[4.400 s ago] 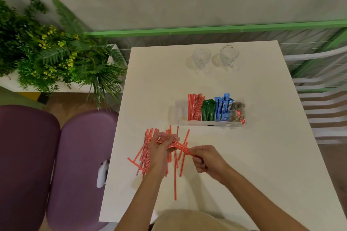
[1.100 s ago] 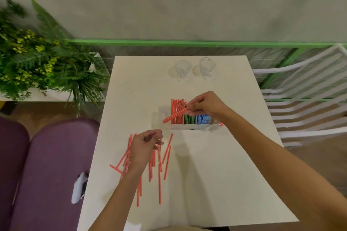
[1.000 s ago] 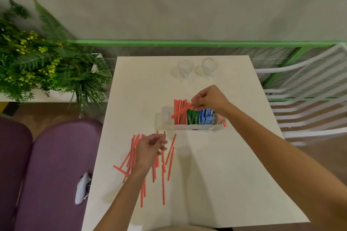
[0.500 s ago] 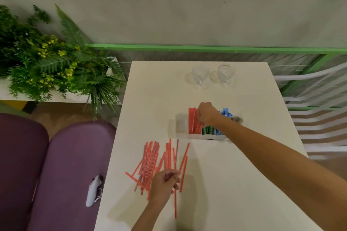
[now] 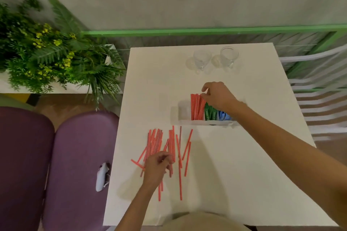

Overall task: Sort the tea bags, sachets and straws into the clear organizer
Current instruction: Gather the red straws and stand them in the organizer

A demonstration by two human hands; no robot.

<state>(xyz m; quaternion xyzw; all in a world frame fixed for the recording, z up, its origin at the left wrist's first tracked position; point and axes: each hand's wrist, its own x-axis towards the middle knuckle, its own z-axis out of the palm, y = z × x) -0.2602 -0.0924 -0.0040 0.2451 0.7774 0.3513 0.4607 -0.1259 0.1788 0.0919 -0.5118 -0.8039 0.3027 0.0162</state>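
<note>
The clear organizer (image 5: 183,113) stands mid-table. It holds upright red straws (image 5: 196,107), green sachets (image 5: 209,112) and blue sachets (image 5: 223,116); its right end is hidden under my right arm. My right hand (image 5: 216,96) is above it, thumb and forefinger pinching the tops of the upright straws. Several loose red straws (image 5: 156,142) lie fanned on the table in front of the organizer. My left hand (image 5: 156,166) rests on their near ends, curled fingertips pinching a straw in the pile.
Two empty glasses (image 5: 201,60) (image 5: 228,57) stand at the table's far edge. A leafy plant (image 5: 47,52) is at the left, purple seats (image 5: 75,155) with a small white object (image 5: 102,176) below it. White slatted chair (image 5: 319,99) at right.
My right hand carried a bunch of straws from the pile into the organizer's straw compartment and stays at their tops. My left hand slid back to the near ends of the loose straws.
</note>
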